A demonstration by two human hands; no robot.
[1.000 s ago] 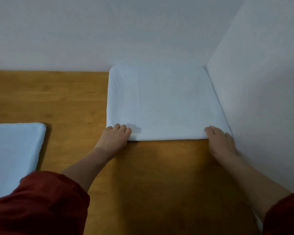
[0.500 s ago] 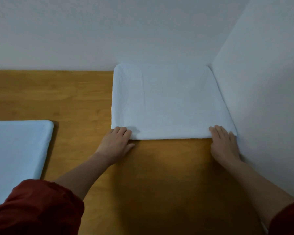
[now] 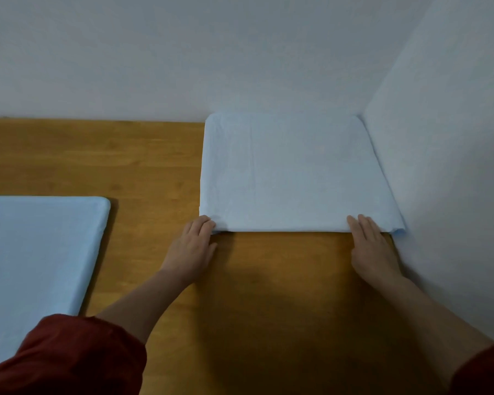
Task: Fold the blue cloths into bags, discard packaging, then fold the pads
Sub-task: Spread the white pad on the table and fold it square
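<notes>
left hand [image 3: 193, 248] and right hand [image 3: 372, 246] stay on our folded pale blue fabric pad [image 3: 291, 172]: right flat, left grip we cannot tell; likely just squaring its near edge.

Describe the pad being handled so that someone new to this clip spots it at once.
Find the corner where the two white walls meet above the wooden surface. The pale blue pad lies flat in that corner. Unlike the other blue pad at the frame's left edge, it has the left hand and right hand touching its near edge.
</notes>
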